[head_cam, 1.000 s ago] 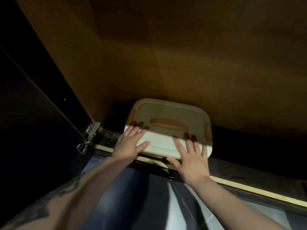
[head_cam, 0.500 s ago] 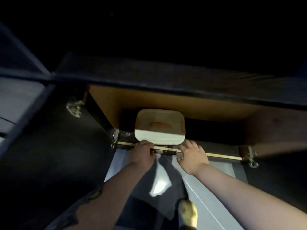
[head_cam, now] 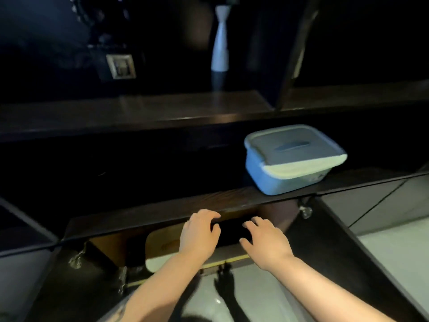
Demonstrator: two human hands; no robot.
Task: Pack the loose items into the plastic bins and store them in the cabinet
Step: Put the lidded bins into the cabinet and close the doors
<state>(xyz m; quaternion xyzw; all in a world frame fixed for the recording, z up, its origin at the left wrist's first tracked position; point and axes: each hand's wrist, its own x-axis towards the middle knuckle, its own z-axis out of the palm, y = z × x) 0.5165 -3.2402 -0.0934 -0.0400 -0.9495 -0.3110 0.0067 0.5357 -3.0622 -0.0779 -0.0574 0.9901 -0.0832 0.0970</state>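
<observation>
Dark wood fills most of the view: a long cabinet top [head_cam: 162,205] runs from lower left up toward the right, with an open cabinet [head_cam: 111,249] beneath it and a deeper dim shelf behind. On the top, toward its right end, sits a pale blue plastic bin [head_cam: 290,168] with a grey-blue lid that has a recessed slot handle. Its near corner stands close to the front edge of the wood; the stretch of top to its left lies bare. Its long axis runs from left-rear to right-front, roughly along the cabinet top, and the slot handle follows the same line. Inside the cabinet below, at the left of the opening, a second lidded bin [head_cam: 160,245] lies flat, cream in the warm light, its near edge close to the sill. The left hand [head_cam: 199,235] hangs over that bin and the right hand [head_cam: 264,242] beside it over the dark opening, both with fingers relaxed and spread, gripping nothing. A white vase [head_cam: 220,40] stands in the dim background.
</observation>
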